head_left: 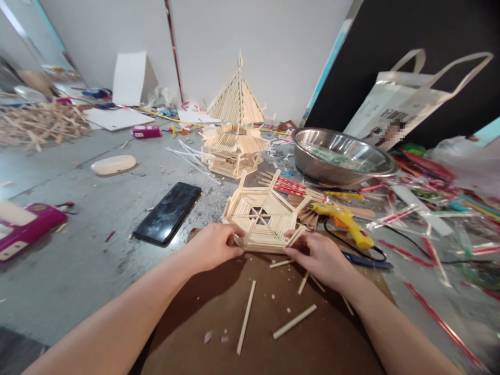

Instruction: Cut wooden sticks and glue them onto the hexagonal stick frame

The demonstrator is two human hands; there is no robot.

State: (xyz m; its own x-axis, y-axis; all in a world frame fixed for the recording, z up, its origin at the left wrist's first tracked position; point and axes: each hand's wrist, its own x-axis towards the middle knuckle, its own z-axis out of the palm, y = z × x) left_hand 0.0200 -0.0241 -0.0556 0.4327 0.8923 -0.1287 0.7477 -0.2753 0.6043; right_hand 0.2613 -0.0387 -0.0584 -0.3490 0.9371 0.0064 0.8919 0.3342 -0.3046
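A hexagonal frame of thin wooden sticks (269,239) sits at the far part of a brown board (207,312), with short posts standing at its corners. My left hand (216,245) pinches its near left corner. At the near right corner, the fingers of my right hand (316,255) close around a short post. Loose stick pieces lie on the board, among them one pale stick (246,317) and another stick (295,321). Beyond the frame stands a stick pagoda (236,104) with a pointed roof. To the right rests a yellow glue gun (347,221).
A black phone (167,213) and a white case (114,164) lie to the left, near a purple device (31,229). Behind on the right are a steel basin (339,151) and a white bag (398,104). Red and clear wrappers (429,250) clutter the right side. Sticks (39,122) pile up far left.
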